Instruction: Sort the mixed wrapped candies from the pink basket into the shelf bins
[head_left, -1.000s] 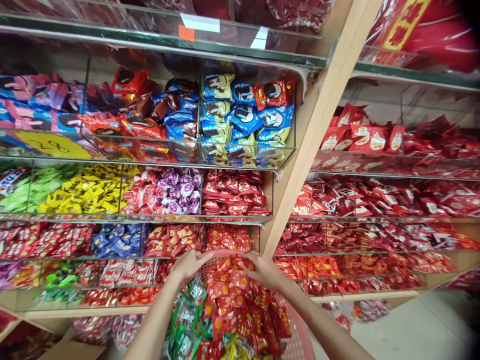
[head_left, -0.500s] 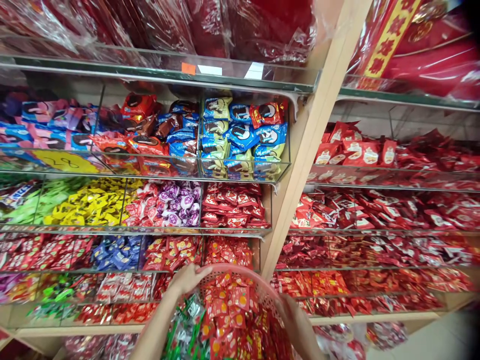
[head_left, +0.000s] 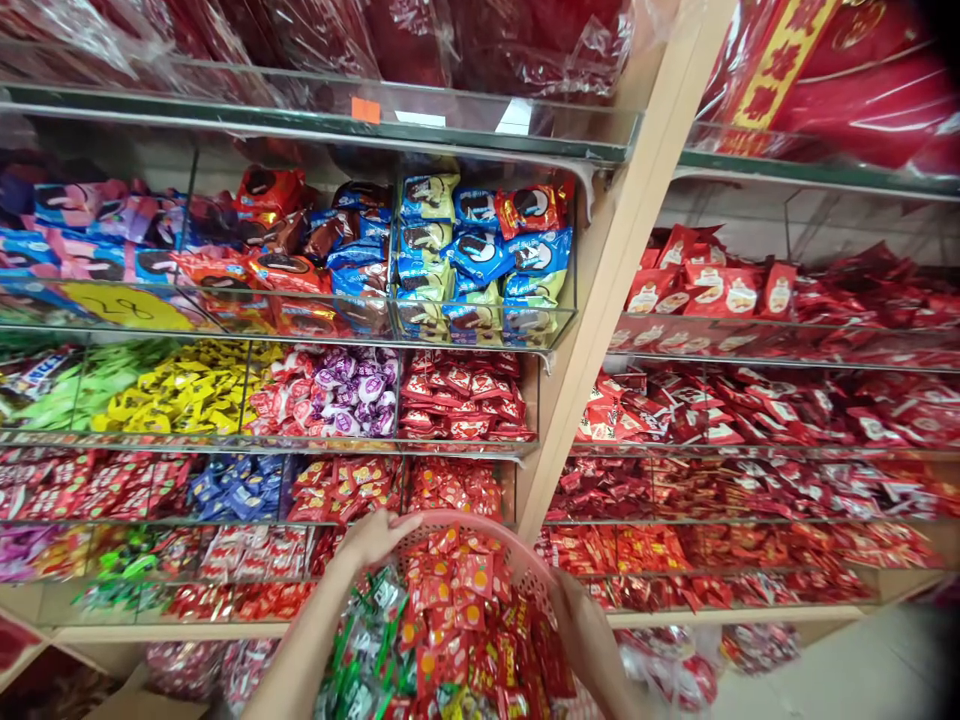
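Observation:
A pink plastic basket [head_left: 491, 526] with a perforated wall is held between my two hands at the bottom centre. Red candy packets with orange dots [head_left: 454, 590] fill its middle, beside green-wrapped candies [head_left: 371, 640] on the left and more red packets toward the right. My left hand [head_left: 379, 538] is closed on the rim at the upper left, thumb along the top edge. On the right side of the rim my right hand [head_left: 564, 600] grips the basket, its fingers partly hidden and slightly blurred. The basket's near edge lies out of view.
Glass-fronted shelves of wrapped sweets rise ahead, with a yellow price card [head_left: 124, 305] at left. A slanting wooden post [head_left: 592, 390] divides the shelf units. Bagged goods [head_left: 667, 665] lie below at right, by the pale floor [head_left: 825, 670]. A cardboard box [head_left: 146, 700] sits lower left.
The shelves have shifted slightly upward in view, and the basket's rim appears a little higher, showing more of its contents. Both hands keep the same hold on it.

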